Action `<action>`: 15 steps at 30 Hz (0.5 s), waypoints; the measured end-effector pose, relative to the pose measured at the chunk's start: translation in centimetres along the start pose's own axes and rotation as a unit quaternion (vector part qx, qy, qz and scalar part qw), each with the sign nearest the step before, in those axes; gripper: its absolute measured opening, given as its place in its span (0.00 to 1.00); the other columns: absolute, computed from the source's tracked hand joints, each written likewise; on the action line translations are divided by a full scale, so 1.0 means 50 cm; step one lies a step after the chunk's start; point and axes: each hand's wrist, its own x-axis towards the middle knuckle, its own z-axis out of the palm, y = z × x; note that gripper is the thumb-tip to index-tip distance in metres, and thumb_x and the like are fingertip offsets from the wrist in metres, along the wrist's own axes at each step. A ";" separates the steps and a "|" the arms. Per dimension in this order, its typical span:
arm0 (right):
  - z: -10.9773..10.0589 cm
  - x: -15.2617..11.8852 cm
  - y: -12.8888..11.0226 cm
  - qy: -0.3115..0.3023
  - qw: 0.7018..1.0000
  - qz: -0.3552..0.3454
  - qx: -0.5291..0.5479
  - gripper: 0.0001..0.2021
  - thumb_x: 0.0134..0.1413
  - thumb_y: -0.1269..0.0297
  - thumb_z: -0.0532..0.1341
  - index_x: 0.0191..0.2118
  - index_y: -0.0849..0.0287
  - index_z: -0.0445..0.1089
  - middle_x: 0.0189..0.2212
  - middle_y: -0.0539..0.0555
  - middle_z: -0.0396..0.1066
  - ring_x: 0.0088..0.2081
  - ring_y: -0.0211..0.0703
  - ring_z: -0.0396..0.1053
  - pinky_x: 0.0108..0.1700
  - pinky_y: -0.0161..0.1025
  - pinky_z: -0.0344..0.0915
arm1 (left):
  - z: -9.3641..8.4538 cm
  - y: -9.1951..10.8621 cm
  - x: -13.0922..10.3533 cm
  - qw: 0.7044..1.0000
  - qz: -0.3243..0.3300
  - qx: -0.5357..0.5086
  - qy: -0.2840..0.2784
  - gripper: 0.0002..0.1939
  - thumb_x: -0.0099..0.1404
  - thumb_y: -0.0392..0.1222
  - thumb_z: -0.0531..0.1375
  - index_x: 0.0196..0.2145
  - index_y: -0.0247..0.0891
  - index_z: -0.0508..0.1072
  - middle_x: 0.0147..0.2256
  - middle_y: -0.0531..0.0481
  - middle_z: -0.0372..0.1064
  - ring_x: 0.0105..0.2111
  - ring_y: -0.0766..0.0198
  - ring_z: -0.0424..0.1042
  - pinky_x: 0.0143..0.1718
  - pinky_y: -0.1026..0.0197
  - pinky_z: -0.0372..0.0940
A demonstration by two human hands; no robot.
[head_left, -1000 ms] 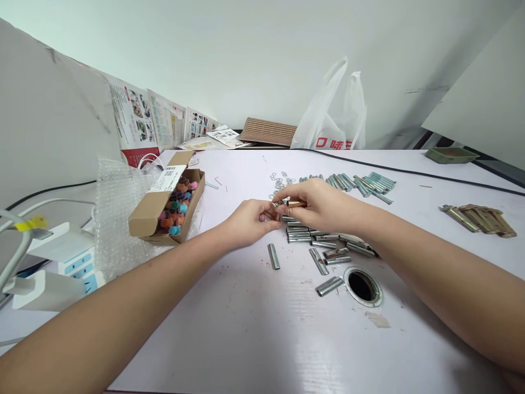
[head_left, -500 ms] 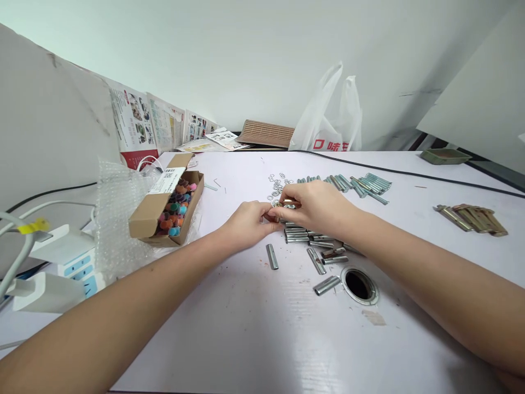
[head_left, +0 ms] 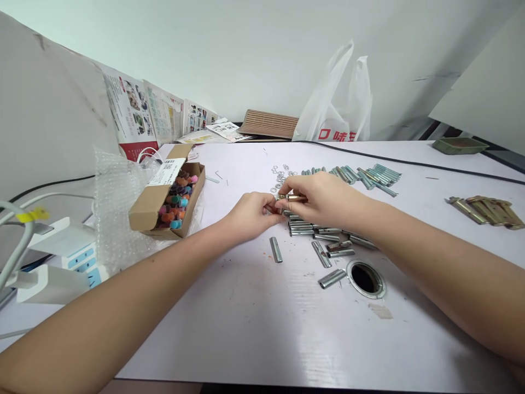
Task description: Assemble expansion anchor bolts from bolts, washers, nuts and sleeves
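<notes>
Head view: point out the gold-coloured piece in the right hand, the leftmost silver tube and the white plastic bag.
Gold-coloured piece (head_left: 294, 197): head view, middle of its visible length.
Leftmost silver tube (head_left: 276, 250): head view, middle of its upper side.
White plastic bag (head_left: 333, 116): head view, its front, above the red print.

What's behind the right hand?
Beyond the right hand, far ends of bluish metal rods show, with more rods to the right and loose rings to the left. The hand covers the closest rods' nearer parts and anything directly behind it.
</notes>
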 end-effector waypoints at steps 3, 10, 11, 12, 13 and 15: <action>0.018 0.001 -0.009 0.021 0.999 0.019 -0.031 0.15 0.60 0.53 0.56 0.39 0.59 0.72 0.27 0.54 0.73 0.25 0.41 0.64 0.27 0.37 0.49 | -0.001 0.002 0.001 1.000 -0.005 0.001 0.001 0.08 0.56 0.44 0.64 0.29 0.36 0.75 0.23 0.56 0.66 0.25 0.70 0.61 0.28 0.65 0.54; -0.005 -0.005 0.001 -0.022 0.998 -0.035 0.046 0.17 0.54 0.71 0.55 0.48 0.58 0.73 0.35 0.53 0.76 0.31 0.41 0.68 0.31 0.35 0.55 | -0.002 -0.001 0.003 1.000 -0.012 -0.023 -0.017 0.12 0.56 0.47 0.65 0.32 0.35 0.75 0.28 0.54 0.72 0.27 0.69 0.64 0.30 0.65 0.57; -0.011 -0.005 0.005 -0.028 0.997 -0.036 0.056 0.18 0.54 0.71 0.55 0.49 0.57 0.73 0.35 0.52 0.76 0.31 0.40 0.68 0.31 0.35 0.55 | -0.002 -0.002 0.003 1.000 -0.003 -0.016 -0.020 0.12 0.58 0.48 0.64 0.32 0.35 0.75 0.29 0.54 0.72 0.28 0.68 0.65 0.31 0.65 0.57; -0.015 -0.004 0.008 -0.032 0.997 -0.030 0.056 0.17 0.55 0.71 0.56 0.49 0.57 0.74 0.35 0.52 0.76 0.31 0.40 0.68 0.31 0.35 0.55 | -0.002 -0.004 0.003 1.000 0.014 -0.001 -0.022 0.11 0.59 0.48 0.63 0.32 0.36 0.75 0.29 0.54 0.72 0.29 0.68 0.65 0.32 0.64 0.58; -0.019 -0.004 0.012 -0.031 0.998 -0.018 0.049 0.15 0.56 0.69 0.56 0.48 0.57 0.74 0.34 0.52 0.76 0.30 0.39 0.67 0.31 0.35 0.55 | -0.002 -0.005 0.002 0.999 0.036 0.020 -0.021 0.10 0.61 0.47 0.62 0.32 0.37 0.75 0.30 0.54 0.72 0.30 0.67 0.65 0.33 0.64 0.58; -0.020 -0.005 0.021 -0.022 0.999 0.011 0.022 0.12 0.58 0.61 0.58 0.42 0.57 0.76 0.31 0.52 0.75 0.27 0.39 0.65 0.29 0.36 0.53 | -0.003 -0.007 0.000 0.994 0.079 0.073 -0.015 0.09 0.64 0.44 0.58 0.33 0.38 0.75 0.30 0.54 0.72 0.32 0.66 0.65 0.36 0.63 0.57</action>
